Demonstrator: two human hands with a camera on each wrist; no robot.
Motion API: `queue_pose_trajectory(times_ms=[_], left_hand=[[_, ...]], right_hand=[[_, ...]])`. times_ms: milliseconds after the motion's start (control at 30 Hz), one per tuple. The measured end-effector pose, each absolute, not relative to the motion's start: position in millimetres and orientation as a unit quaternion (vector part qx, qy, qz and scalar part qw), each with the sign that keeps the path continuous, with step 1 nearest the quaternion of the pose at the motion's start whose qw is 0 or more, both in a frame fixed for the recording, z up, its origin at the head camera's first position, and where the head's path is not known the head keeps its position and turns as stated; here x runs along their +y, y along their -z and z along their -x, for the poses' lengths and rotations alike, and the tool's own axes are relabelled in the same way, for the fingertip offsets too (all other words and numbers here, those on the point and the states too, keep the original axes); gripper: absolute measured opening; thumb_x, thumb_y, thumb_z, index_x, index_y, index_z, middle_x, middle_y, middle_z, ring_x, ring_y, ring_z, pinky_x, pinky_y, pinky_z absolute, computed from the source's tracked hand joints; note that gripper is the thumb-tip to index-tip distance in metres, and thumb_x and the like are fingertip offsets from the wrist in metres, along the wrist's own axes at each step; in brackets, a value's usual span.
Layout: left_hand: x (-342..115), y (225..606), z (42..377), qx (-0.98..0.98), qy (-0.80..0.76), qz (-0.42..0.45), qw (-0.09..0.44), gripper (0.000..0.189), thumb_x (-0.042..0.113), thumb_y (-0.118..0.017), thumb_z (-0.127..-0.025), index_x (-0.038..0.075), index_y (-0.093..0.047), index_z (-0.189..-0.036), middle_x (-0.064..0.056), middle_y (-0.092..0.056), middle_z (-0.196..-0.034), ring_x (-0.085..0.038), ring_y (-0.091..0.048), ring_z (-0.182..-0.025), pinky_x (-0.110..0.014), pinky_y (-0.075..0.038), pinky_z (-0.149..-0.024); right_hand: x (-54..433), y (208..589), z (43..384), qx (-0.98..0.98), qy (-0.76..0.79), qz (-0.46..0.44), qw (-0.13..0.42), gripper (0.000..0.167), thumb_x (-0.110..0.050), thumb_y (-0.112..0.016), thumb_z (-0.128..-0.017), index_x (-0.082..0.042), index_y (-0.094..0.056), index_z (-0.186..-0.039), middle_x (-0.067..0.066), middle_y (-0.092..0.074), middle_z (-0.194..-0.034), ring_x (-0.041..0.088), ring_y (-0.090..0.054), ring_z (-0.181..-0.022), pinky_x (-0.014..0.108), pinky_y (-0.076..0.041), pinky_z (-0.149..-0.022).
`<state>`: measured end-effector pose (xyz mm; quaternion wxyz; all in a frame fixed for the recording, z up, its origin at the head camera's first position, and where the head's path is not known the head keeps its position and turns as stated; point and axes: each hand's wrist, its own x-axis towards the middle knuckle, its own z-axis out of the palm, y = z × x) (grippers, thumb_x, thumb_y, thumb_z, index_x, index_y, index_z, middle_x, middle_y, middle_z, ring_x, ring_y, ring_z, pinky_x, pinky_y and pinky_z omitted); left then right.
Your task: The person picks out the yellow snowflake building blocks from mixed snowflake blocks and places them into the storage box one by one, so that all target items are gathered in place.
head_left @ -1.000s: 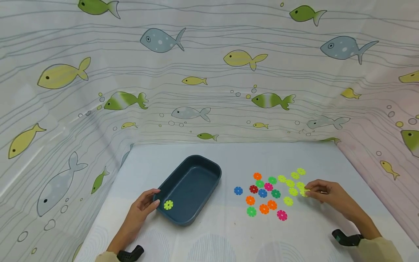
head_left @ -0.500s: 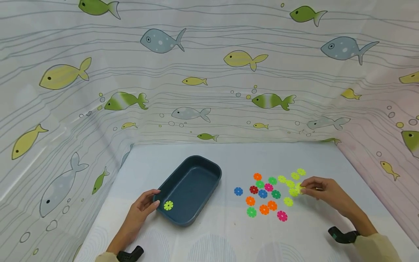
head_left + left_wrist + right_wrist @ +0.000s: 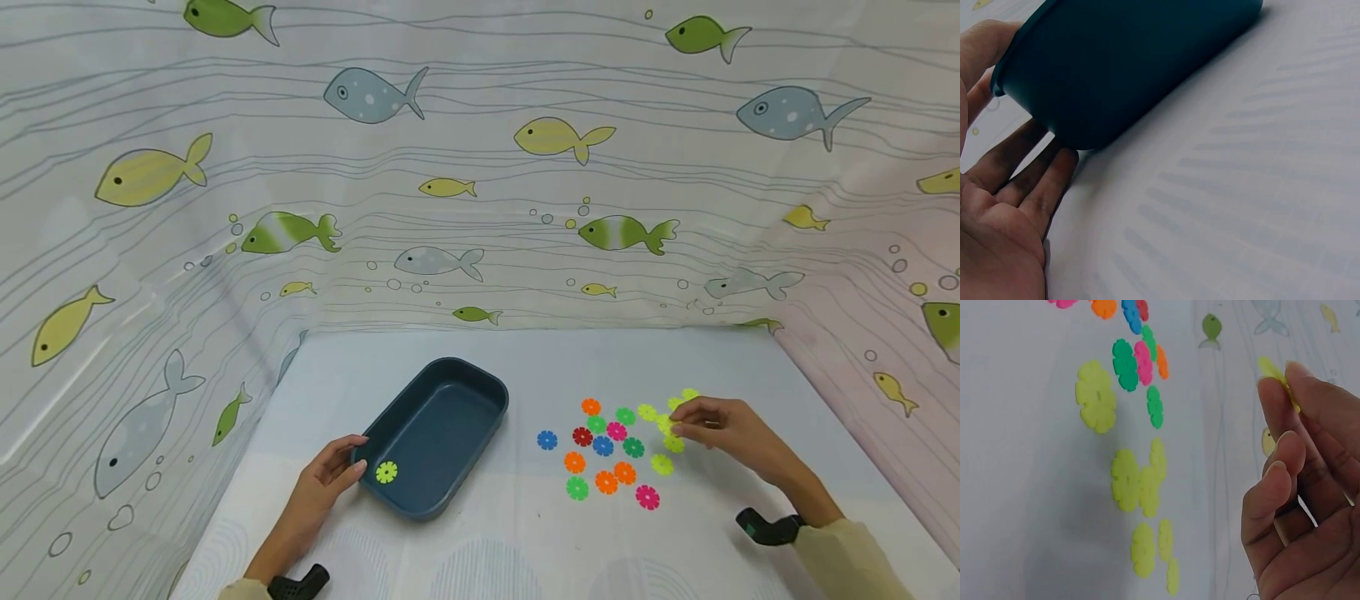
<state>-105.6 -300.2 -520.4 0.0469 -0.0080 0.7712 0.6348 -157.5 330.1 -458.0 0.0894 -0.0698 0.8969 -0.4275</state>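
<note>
A dark blue rectangular tray (image 3: 480, 433) stands slanted on the left of the table. My left hand (image 3: 318, 483) grips its near left corner; in the left wrist view other fingers (image 3: 1054, 181) touch the outside of its wall. One yellow notched disc (image 3: 386, 472) lies in the tray. Between thumb and index finger my right hand (image 3: 723, 429) pinches another yellow interlocking disc (image 3: 1280, 378), held above the table. Below it lie several yellow discs (image 3: 1125, 481), partly hidden by the hand in the head view.
Left of the yellow discs lie orange discs (image 3: 606, 482), green discs (image 3: 577, 488), pink discs (image 3: 647, 497), blue discs (image 3: 547, 440) and a dark red disc (image 3: 582, 437). A fish-patterned sheet (image 3: 450, 225) rises behind the table and along both sides.
My right hand has lifted a yellow disc from the right of the group and moved left with it. The left hand stays on the tray.
</note>
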Motion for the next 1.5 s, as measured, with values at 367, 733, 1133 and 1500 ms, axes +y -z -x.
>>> queue_pose_trajectory(times_ms=[367,733,1133,1500], left_hand=[[-300.7,520.2,104.6,0.771,-0.635,-0.002,0.04,0.05,0.021,-0.068,-0.102,0.012,-0.051,-0.148,-0.011,-0.042,-0.154,0.004,-0.049,-0.128,-0.016,-0.046,-0.099],[-299.7,519.4,104.4,0.77,-0.636,0.007,0.041,0.051,0.023,-0.069,-0.101,0.012,-0.051,-0.147,-0.011,-0.041,-0.156,0.006,-0.048,-0.128,-0.015,-0.045,-0.099],[-301.0,520.3,105.9,0.772,-0.634,-0.009,0.037,0.05,0.022,-0.068,-0.101,0.012,-0.051,-0.147,-0.011,-0.042,-0.155,0.006,-0.047,-0.13,-0.015,-0.044,-0.1],[-300.9,519.9,105.5,0.767,-0.641,-0.009,0.037,0.051,0.021,-0.069,-0.101,0.01,-0.051,-0.147,-0.007,-0.045,-0.152,0.003,-0.048,-0.13,-0.016,-0.045,-0.1]], right_hand=[[313.3,451.1,165.3,0.887,0.443,0.1,0.087,0.029,-0.034,-0.078,-0.093,-0.013,-0.072,-0.112,0.004,-0.073,-0.098,0.032,-0.065,-0.094,0.038,-0.058,-0.071],[300.3,447.0,170.6,0.88,0.449,0.13,0.084,0.025,-0.035,-0.079,-0.093,-0.017,-0.074,-0.109,0.001,-0.072,-0.097,0.026,-0.067,-0.093,0.031,-0.058,-0.078],[282.0,444.3,181.6,0.87,0.458,0.152,0.099,0.024,-0.035,-0.078,-0.093,-0.018,-0.074,-0.109,0.001,-0.073,-0.099,0.031,-0.067,-0.097,0.039,-0.058,-0.082],[267.6,443.7,189.9,0.855,0.475,0.172,0.116,0.02,-0.033,-0.078,-0.093,-0.02,-0.074,-0.108,0.003,-0.072,-0.102,0.03,-0.067,-0.1,0.046,-0.059,-0.084]])
